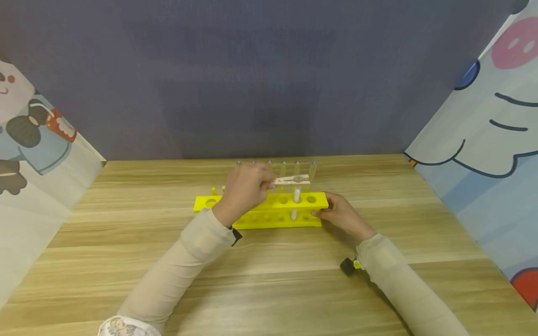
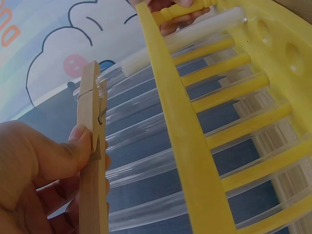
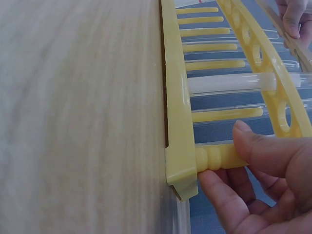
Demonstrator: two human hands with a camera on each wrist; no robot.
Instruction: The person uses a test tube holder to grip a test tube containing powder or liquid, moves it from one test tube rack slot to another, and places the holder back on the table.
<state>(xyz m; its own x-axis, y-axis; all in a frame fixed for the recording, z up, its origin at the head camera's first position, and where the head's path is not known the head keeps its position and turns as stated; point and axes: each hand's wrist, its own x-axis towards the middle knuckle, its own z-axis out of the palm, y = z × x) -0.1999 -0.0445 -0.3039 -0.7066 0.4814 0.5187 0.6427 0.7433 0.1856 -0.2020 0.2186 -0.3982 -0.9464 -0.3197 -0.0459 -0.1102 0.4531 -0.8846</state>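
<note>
Evidently, a smooth wooden clamp (image 2: 92, 185) is pinched between the thumb and curled fingers of the left hand (image 1: 245, 189), its flat tips set at the upper end of a clear, white-cored tube (image 3: 229, 83). That slender tube is stood in a glossy yellow rack (image 1: 277, 224), whose ridged end post (image 3: 219, 157) is gripped by the right hand's (image 3: 268, 180) bent fingers and thumb. The table (image 1: 273, 289) is streaked with wood grain.

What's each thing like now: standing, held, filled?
Yellow rack: standing upright.
Tube with white stuff: standing in a rack hole.
Clear tubes: upright, no white stuff seen.
Wooden clamp: held, its end at the white-stuff tube's top.
Left hand: fingers pinch the clamp.
Right hand: grips the rack's end.
</note>
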